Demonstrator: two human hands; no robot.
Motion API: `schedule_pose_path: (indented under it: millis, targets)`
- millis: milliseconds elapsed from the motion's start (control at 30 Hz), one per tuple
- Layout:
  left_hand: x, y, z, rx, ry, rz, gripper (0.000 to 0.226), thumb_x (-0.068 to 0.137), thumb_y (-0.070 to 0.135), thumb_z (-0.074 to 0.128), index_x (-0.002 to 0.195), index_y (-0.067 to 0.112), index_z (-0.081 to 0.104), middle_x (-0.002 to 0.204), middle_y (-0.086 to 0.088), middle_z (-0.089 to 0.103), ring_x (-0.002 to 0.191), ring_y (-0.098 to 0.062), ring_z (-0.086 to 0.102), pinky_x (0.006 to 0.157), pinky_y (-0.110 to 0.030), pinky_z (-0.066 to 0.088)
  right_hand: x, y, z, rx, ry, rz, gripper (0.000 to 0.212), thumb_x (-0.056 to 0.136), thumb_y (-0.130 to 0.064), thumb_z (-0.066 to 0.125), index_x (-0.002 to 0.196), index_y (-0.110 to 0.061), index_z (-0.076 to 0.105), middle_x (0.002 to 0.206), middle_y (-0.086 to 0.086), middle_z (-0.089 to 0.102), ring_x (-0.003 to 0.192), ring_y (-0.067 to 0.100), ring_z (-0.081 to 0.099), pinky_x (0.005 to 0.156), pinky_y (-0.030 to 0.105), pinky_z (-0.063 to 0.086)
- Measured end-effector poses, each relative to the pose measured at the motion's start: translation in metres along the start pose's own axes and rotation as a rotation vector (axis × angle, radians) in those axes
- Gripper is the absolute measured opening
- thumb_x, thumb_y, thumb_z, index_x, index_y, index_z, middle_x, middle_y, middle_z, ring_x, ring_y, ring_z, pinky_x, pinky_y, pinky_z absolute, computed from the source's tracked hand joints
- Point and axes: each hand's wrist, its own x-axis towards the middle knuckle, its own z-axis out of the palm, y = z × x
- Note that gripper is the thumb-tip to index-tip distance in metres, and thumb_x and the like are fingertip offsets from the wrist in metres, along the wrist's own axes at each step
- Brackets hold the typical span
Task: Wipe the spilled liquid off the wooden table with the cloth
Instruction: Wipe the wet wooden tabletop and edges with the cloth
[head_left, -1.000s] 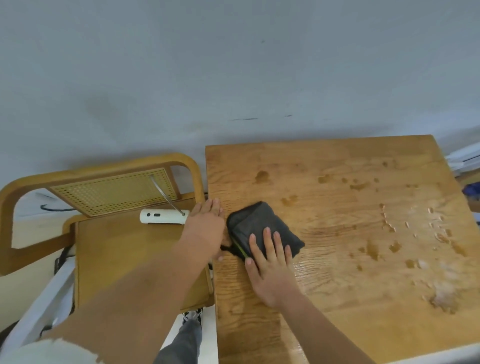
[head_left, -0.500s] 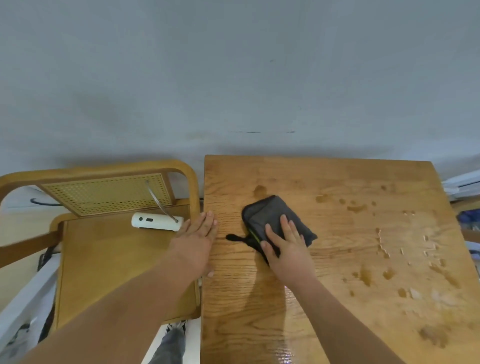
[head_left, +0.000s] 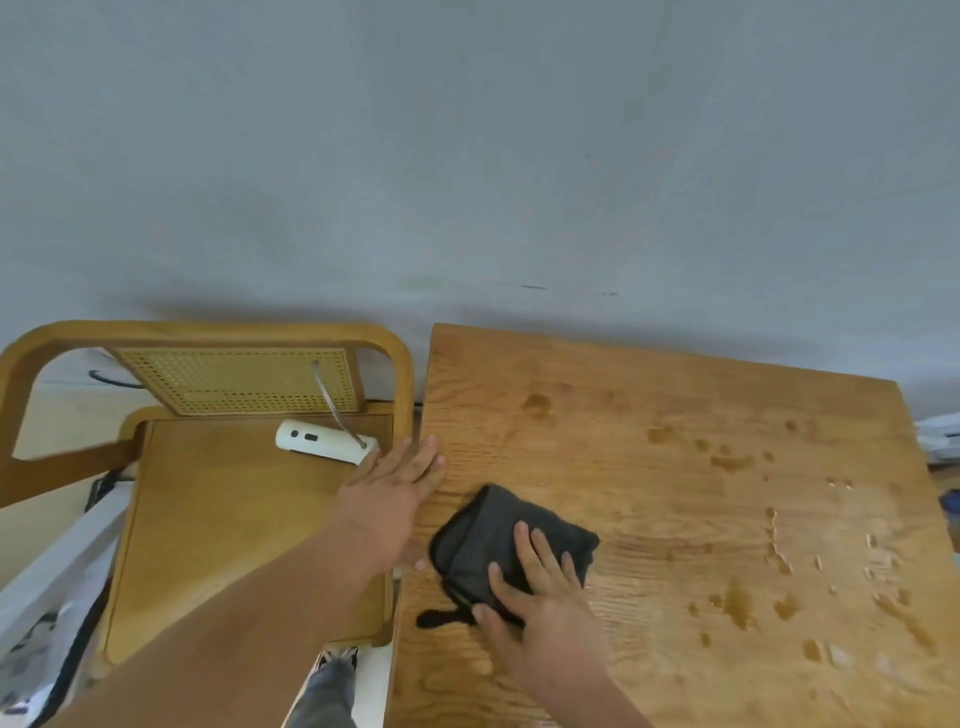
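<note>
A folded dark grey cloth (head_left: 483, 535) lies on the wooden table (head_left: 649, 415) near its left edge. My right hand (head_left: 540, 608) presses flat on the cloth's near half, fingers spread. My left hand (head_left: 389, 493) rests flat on the table's left edge, fingers together, holding nothing. Spilled liquid (head_left: 737, 603) shows as drops and small puddles across the right half of the table, with one spot (head_left: 537, 402) near the far left. The wood around the cloth looks wet and shiny.
A wooden chair (head_left: 208, 519) with a cane back stands against the table's left side. A white handheld device (head_left: 322, 441) with a thin metal rod lies on its seat. A grey wall runs behind. Some items sit past the table's right edge.
My right hand has drawn the cloth back toward me and a little left. My left hand has stayed at the table's left edge. The camera has tilted upward.
</note>
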Motion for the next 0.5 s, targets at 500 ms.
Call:
schedule_pose_path:
  millis: [500]
  targets:
    - [0.002, 0.008, -0.007, -0.031, -0.058, -0.065, 0.123, 0.085, 0.052, 0.075, 0.156, 0.03, -0.023, 0.157, 0.009, -0.041, 0.152, -0.021, -0.023, 0.125, -0.049, -0.01, 0.209, 0.029, -0.125, 0.128, 0.004, 0.142, 0.044, 0.097, -0.062, 0.053, 0.137, -0.045, 0.062, 0.17, -0.018, 0.009, 0.158, 0.023, 0.002, 0.126, 0.048, 0.017]
